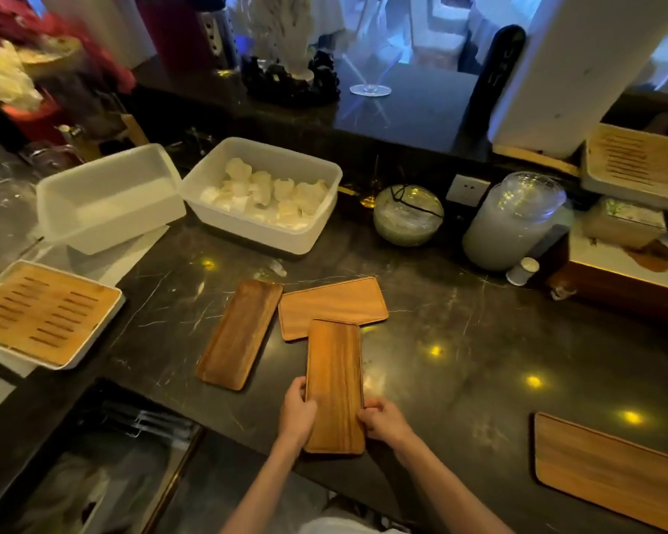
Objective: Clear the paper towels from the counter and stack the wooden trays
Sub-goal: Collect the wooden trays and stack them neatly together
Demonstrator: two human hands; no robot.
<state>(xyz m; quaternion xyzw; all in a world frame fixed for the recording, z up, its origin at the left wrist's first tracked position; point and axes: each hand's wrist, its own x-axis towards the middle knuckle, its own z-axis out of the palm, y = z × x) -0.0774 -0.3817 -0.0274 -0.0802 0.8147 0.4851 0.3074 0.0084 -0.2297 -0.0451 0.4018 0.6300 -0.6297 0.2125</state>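
A long narrow wooden tray [335,383] lies lengthwise on the dark marble counter [459,341], its far end resting over a wider wooden tray [336,302]. My left hand [297,412] grips its left edge and my right hand [382,420] grips its right edge near the front. A second narrow wooden tray [240,333] lies at an angle to the left, untouched. Another wide wooden tray [610,468] sits at the counter's front right. Crumpled paper towels [270,194] fill a white plastic bin [321,225] at the back.
An empty white bin [109,198] stands left of the filled one. A slatted wooden tray in a white base [43,314] sits far left, another [637,163] far right. Glass jars [513,221] and a small white bottle [522,270] line the back wall.
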